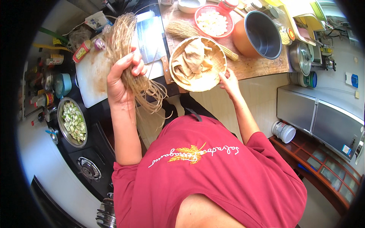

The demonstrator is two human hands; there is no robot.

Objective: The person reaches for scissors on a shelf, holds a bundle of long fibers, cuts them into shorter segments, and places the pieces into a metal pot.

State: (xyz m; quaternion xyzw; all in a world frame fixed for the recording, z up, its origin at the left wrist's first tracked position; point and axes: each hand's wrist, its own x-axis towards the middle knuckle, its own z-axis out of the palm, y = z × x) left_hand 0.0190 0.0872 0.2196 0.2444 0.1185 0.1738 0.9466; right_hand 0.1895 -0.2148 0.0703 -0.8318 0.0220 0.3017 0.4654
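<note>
My left hand is raised over the counter, fingers wrapped round a bundle of brown noodle-like strands. The strands stand up above the fist, and their loose looping ends dangle below it. With thumb and fingers, my right hand grips the right rim of a round woven bamboo basket. Crumpled beige sheet-like pieces lie in the basket, which is tilted toward me. Just left of the basket is a cleaver with a wooden handle, partly hidden by the bundle.
A white cutting board lies at left. A straw brush shows behind the basket, near a red colander of pale pieces and a deep pot. A metal bowl of chopped green vegetables stands by the stove burner.
</note>
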